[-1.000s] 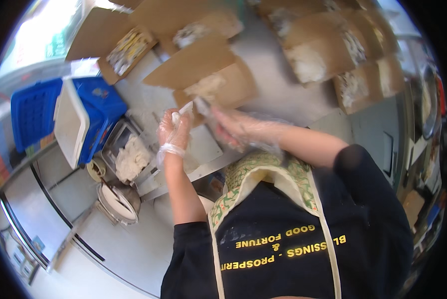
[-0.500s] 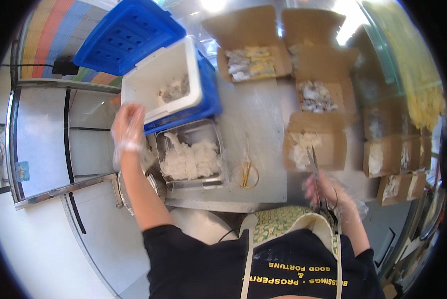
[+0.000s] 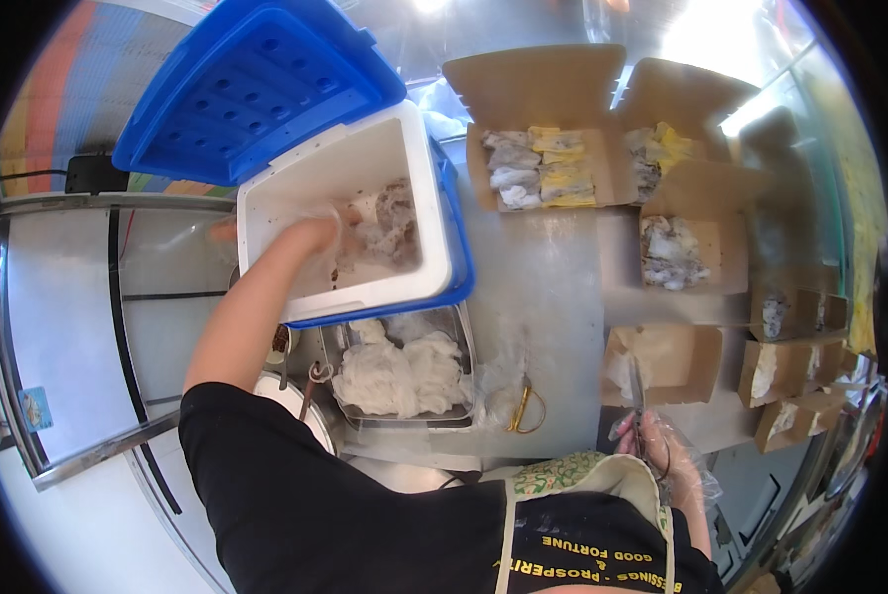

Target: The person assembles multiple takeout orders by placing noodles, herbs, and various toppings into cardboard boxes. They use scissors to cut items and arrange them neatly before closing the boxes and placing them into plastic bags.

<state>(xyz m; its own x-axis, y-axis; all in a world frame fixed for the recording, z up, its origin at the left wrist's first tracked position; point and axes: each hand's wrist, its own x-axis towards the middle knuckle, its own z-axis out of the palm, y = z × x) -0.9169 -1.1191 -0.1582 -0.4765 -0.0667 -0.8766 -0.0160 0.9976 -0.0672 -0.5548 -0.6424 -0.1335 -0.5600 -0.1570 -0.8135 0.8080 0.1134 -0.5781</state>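
Observation:
My left hand [image 3: 340, 233], in a clear plastic glove, reaches down into the white-lined blue cooler box [image 3: 434, 233]. Its fingertips are at a heap of soft grey-and-white speckled food [image 3: 396, 223], and the glove and food partly hide them. My right hand [image 3: 652, 445], also gloved in clear plastic, grips a pair of scissors [image 3: 639, 401] with the blades pointing away from me. Those blades reach over the near wall of an open brown cardboard box [image 3: 686, 371], which holds pale soft food [image 3: 627, 371] at its left side.
A steel tray [image 3: 470, 351] of white soft food sits below the cooler. Gold-handled scissors [image 3: 528, 408] lie on the metal table [image 3: 553, 297]. Several filled cardboard boxes [image 3: 612, 178] stand at the right and back. The cooler's blue lid [image 3: 265, 89] stands open at the far left.
My left hand has moved from beside the cooler's left wall down inside it. My right hand still holds the scissors at the cardboard box. The whole view has shifted.

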